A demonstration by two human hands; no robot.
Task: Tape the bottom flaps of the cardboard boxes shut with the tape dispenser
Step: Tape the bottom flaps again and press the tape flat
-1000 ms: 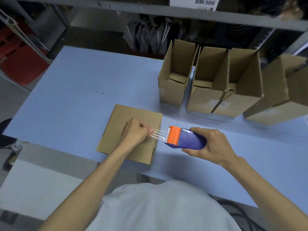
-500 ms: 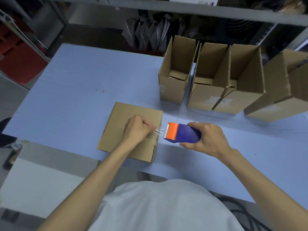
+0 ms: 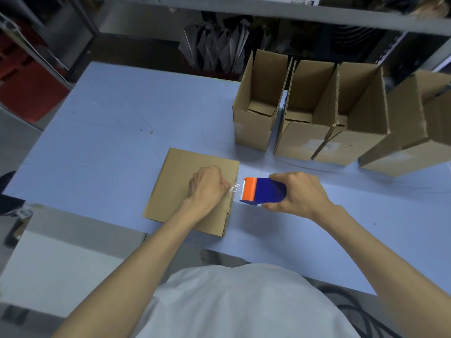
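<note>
A cardboard box (image 3: 180, 176) stands bottom-up at the near edge of the blue table (image 3: 117, 132). My left hand (image 3: 207, 186) rests on its right side and pinches the end of the clear tape (image 3: 233, 189). My right hand (image 3: 297, 193) grips the blue tape dispenser with its orange head (image 3: 261, 191) just right of the box edge. A short strip of tape stretches between the dispenser's teeth and my left fingers. The flap seam is hidden under my left hand.
Three open cardboard boxes (image 3: 253, 118) (image 3: 305, 123) (image 3: 353, 128) stand in a row at the back right, and another box (image 3: 415, 128) lies further right. A metal shelf (image 3: 268, 11) and grey bags (image 3: 217, 50) rise behind the table. A black cable (image 3: 346, 306) lies below.
The dispenser has moved left toward the box, and the stretch of tape between it and my left hand has grown shorter. My left hand has stayed on the box.
</note>
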